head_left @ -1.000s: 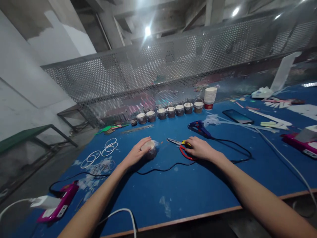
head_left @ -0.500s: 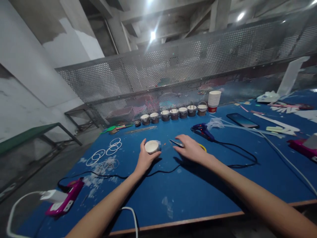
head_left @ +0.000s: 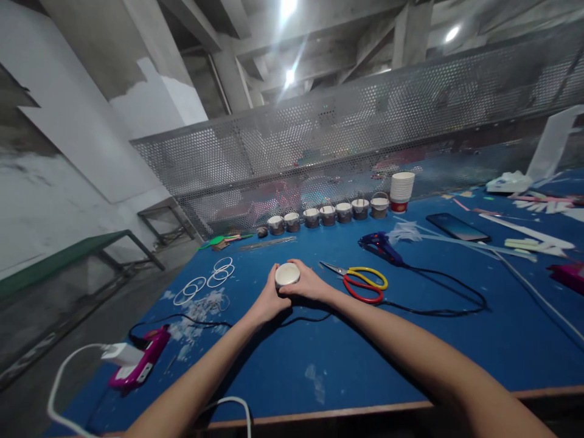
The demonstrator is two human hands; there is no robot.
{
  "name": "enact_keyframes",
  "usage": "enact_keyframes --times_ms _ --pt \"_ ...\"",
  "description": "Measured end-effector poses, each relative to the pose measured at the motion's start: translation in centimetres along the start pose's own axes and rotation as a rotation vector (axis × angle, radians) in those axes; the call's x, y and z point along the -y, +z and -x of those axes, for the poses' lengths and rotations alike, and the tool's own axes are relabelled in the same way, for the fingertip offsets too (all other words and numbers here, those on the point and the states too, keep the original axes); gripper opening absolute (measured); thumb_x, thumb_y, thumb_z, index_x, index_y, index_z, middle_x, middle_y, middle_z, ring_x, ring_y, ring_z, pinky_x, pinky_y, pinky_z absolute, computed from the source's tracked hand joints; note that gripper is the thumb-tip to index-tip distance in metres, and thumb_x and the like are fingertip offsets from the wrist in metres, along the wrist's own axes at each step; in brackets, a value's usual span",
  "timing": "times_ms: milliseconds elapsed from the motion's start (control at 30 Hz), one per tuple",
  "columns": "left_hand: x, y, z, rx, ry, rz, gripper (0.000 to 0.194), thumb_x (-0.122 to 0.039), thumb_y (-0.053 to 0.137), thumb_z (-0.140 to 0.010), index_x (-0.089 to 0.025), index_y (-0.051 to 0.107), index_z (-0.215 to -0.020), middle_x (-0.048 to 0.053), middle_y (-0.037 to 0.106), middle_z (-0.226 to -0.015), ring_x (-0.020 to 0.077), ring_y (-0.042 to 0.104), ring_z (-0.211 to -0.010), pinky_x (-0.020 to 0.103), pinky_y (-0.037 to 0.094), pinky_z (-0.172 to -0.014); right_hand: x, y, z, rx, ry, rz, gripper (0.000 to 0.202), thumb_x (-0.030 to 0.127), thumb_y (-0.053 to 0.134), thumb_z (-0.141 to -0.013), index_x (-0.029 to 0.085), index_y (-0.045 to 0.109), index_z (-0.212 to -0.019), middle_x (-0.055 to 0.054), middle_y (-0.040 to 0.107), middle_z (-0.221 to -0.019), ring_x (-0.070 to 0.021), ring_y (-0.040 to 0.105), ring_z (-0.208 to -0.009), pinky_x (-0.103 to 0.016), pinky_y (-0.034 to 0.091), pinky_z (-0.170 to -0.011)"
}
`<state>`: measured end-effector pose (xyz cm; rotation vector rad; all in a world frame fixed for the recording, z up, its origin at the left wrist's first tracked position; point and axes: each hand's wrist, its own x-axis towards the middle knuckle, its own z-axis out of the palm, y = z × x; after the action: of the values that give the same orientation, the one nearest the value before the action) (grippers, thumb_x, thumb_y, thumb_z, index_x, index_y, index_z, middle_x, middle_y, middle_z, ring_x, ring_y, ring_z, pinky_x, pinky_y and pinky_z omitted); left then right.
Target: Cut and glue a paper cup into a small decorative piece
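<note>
A small round cup [head_left: 287,275] with a pale top stands upright at the middle of the blue table [head_left: 283,371]. My left hand [head_left: 270,299] is wrapped round its left side, and my right hand [head_left: 306,282] round its right side. Scissors [head_left: 365,285] with one yellow and one red handle lie on the table to the right of my right hand, not touched. Further back stands a row of several small dark pails [head_left: 328,215] with wire handles, and at its right end a stack of white paper cups [head_left: 401,190].
A blue glue gun [head_left: 381,246] with a black cord lies right of centre, near a phone [head_left: 457,227]. White rings [head_left: 221,272], paper scraps and a magenta power strip [head_left: 145,360] are on the left. A metal mesh screen [head_left: 274,152] rises behind.
My right hand has moved left from the scissors to the cup and closed on its right side. The scissors now show in full. The view has shifted slightly.
</note>
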<state>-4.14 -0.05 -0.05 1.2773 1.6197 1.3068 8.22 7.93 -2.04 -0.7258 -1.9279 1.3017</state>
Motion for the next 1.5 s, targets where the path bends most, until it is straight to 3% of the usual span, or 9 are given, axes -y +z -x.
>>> enact_keyframes --times_ms 167,333,433,533,700,933,1200,1367,1500 --pt "-0.3 0.1 0.5 0.007 -0.047 0.069 0.088 0.001 0.06 -0.044 -0.012 0.047 -0.131 0.018 0.057 -0.127 0.0305 0.057 -0.112 0.04 0.042 -0.097 -0.4 0.8 0.1 -0.06 0.02 -0.106 0.076 0.027 0.081 -0.052 0.012 0.048 -0.119 -0.01 0.063 -0.107 -0.0241 0.059 -0.103 -0.037 0.045 -0.09" --pt "-0.8 -1.5 0.3 -0.026 -0.088 0.14 0.062 0.001 0.059 -0.043 -0.019 0.067 -0.101 0.012 0.068 -0.109 0.0329 0.056 -0.113 0.042 0.042 -0.098 0.1 0.6 0.2 -0.038 0.043 -0.219 0.055 0.019 0.078 -0.05 0.016 0.058 -0.101 -0.005 0.067 -0.096 -0.0231 0.061 -0.095 -0.036 0.046 -0.085" --pt "-1.8 -2.8 -0.4 -0.123 -0.074 0.188 0.049 -0.011 0.067 -0.051 -0.021 0.067 -0.099 0.014 0.063 -0.121 0.033 0.046 -0.125 0.042 0.037 -0.102 0.9 -0.3 0.4 0.041 0.062 -0.312 0.04 0.016 0.076 -0.05 0.016 0.064 -0.087 -0.002 0.068 -0.084 -0.0207 0.063 -0.085 -0.033 0.048 -0.08" --pt "-3.0 -2.7 -1.1 -0.152 -0.008 0.253 0.042 -0.032 0.068 -0.064 -0.022 0.065 -0.105 0.01 0.059 -0.13 0.0265 0.043 -0.129 0.036 0.034 -0.104 1.9 -1.0 0.6 0.128 0.075 -0.414 0.034 0.018 0.076 -0.052 0.017 0.066 -0.085 -0.002 0.069 -0.084 -0.0179 0.062 -0.08 -0.031 0.048 -0.079" --pt "-3.5 0.1 -0.6 -0.026 -0.005 0.312 0.056 -0.044 0.079 -0.056 -0.014 0.067 -0.101 0.014 0.072 -0.1 0.0294 0.065 -0.096 0.037 0.047 -0.086 2.7 -1.6 1.1 0.228 0.115 -0.514 0.039 0.021 0.076 -0.052 0.016 0.065 -0.09 0.0 0.067 -0.081 -0.0147 0.06 -0.073 -0.028 0.047 -0.073" --pt "-2.6 1.2 0.4 -0.011 -0.028 0.445 0.059 -0.042 0.084 -0.046 -0.015 0.061 -0.094 0.012 0.072 -0.099 0.025 0.067 -0.084 0.034 0.051 -0.077 3.2 -1.6 1.8 0.277 0.174 -0.517 0.033 0.02 0.076 -0.052 0.015 0.065 -0.083 0.002 0.065 -0.073 -0.0136 0.058 -0.069 -0.027 0.047 -0.07" --pt "-1.5 1.8 1.0 -0.101 -0.056 0.598 0.063 -0.049 0.083 -0.047 -0.017 0.054 -0.093 0.006 0.072 -0.087 0.0198 0.067 -0.071 0.033 0.052 -0.073 3.2 -0.7 3.6 0.152 0.198 -0.414 0.031 0.02 0.074 -0.057 0.014 0.062 -0.085 0.0 0.067 -0.078 -0.0155 0.06 -0.073 -0.027 0.047 -0.07" --pt "-1.4 3.2 1.8 -0.037 -0.111 0.637 0.071 -0.041 0.088 -0.043 -0.016 0.053 -0.1 0.005 0.07 -0.079 0.0188 0.066 -0.065 0.029 0.051 -0.064 2.9 -1.2 5.7 0.064 0.201 -0.326 0.026 0.02 0.069 -0.063 0.013 0.062 -0.087 -0.002 0.066 -0.077 -0.0156 0.06 -0.069 -0.025 0.045 -0.059" --pt "-1.6 3.4 2.5 0.042 -0.14 0.696 0.074 -0.03 0.09 -0.042 -0.018 0.054 -0.106 0.005 0.07 -0.085 0.0187 0.066 -0.069 0.029 0.052 -0.067 3.5 -1.9 6.9 0.02 0.159 -0.277 0.032 0.018 0.071 -0.064 0.012 0.062 -0.094 -0.002 0.066 -0.08 -0.0161 0.06 -0.072 -0.023 0.045 -0.06"
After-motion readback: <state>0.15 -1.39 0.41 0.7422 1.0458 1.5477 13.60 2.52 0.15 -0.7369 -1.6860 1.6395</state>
